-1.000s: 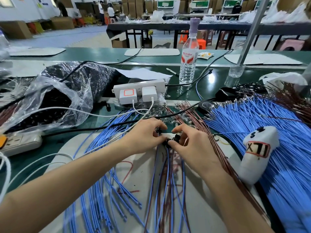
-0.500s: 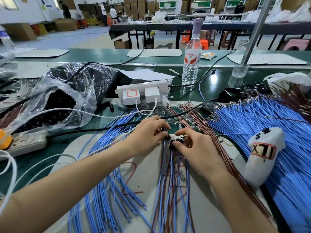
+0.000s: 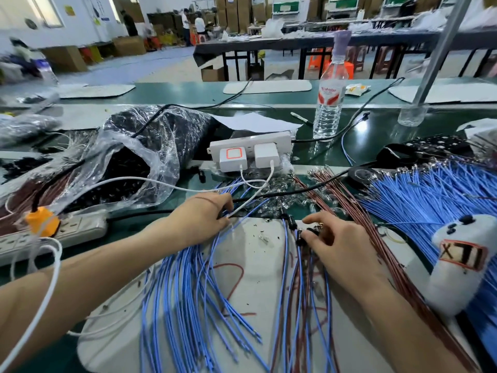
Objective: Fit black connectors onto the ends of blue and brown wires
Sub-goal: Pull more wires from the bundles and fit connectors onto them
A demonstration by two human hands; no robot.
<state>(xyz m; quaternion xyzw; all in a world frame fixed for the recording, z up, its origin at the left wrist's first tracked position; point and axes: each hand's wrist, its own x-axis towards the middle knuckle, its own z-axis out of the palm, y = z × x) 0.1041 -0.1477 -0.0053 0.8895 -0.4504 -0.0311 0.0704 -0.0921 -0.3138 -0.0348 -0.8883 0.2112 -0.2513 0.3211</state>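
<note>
My left hand (image 3: 204, 219) reaches into the top of the fan of loose blue wires (image 3: 188, 292), and its curled fingertips pinch a blue wire end; the thumb is hidden. My right hand (image 3: 338, 246) lies on the white mat (image 3: 250, 265), its fingers curled round a small black connector (image 3: 310, 233). Just left of it, a bundle of blue and brown wires (image 3: 298, 292) runs toward me, two of them capped with black connectors (image 3: 291, 222). Loose brown wires (image 3: 349, 200) fan out behind my right hand.
A clear plastic bag of black connectors (image 3: 129, 168) sits back left. A white power strip (image 3: 250, 152) with chargers, a water bottle (image 3: 329, 103) and a large pile of blue wires (image 3: 430, 200) lie behind and right. A white stuffed figure (image 3: 462, 262) stands right. White and black cables cross near my left hand.
My hands, joined over a connector in the middle, have parted. The left hand moved left into the loose blue wires; the right stayed by the connectors.
</note>
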